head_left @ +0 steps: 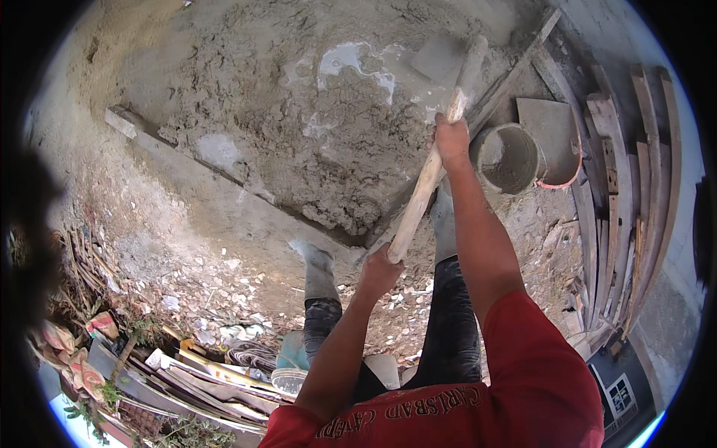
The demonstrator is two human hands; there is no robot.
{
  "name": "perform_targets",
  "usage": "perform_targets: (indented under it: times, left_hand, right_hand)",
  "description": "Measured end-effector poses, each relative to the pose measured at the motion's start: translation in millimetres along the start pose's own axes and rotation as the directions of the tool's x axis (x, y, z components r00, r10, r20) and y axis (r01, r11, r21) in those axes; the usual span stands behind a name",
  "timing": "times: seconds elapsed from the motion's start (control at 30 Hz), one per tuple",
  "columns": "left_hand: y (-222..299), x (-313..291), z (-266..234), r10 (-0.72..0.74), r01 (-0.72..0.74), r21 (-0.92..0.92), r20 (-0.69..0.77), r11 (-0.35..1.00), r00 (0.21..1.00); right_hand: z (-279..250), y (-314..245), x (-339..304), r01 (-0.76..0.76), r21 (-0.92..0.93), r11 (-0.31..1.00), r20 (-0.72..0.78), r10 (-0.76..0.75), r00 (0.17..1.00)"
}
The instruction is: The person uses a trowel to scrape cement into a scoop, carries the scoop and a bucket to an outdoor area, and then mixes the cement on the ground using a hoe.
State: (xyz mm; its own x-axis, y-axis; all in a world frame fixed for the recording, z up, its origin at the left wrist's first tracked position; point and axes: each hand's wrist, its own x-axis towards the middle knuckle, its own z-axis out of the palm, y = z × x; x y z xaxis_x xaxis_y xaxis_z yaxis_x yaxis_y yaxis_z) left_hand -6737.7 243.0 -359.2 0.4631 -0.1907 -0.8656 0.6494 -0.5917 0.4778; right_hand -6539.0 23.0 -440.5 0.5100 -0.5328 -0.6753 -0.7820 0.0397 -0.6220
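Note:
Both my hands are closed round a long pale wooden handle (420, 200), which slants away from me to the right. My left hand (380, 269) grips its near end and my right hand (451, 142) holds it farther up. Beside the handle's far end lies a flat grey blade (439, 59), so the tool looks like a hoe; the joint is not clear. Beyond my hands spreads a bed of wet grey mortar (276, 97), with pale puddles on top. A board (246, 196) edges its near left side, and another board (515, 71) borders it on the right.
A mortar-coated bucket (508, 158) with an orange-red handle stands right of my right hand. Long planks (612, 187) are stacked at the far right. Rubble (216, 287) covers the near ground. Scrap wood (202, 381) and a bluish-green bucket (290, 366) are at lower left, beside my boots (312, 257).

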Motion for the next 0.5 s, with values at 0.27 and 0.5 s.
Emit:
perform_targets:
  times: [0.27,0.5]
  left_hand:
    - [-72,-106,-9,-0.469,0.47,0.014,0.079,0.883,0.88]
    - [-62,-187,4,-0.585,0.586,0.006,0.058,0.811,0.809]
  right_hand:
    - [83,176,-59,-0.255,-0.238,0.937,0.117,0.288,0.951]
    - [70,165,-159,-0.162,-0.337,0.928,0.257,0.256,0.932]
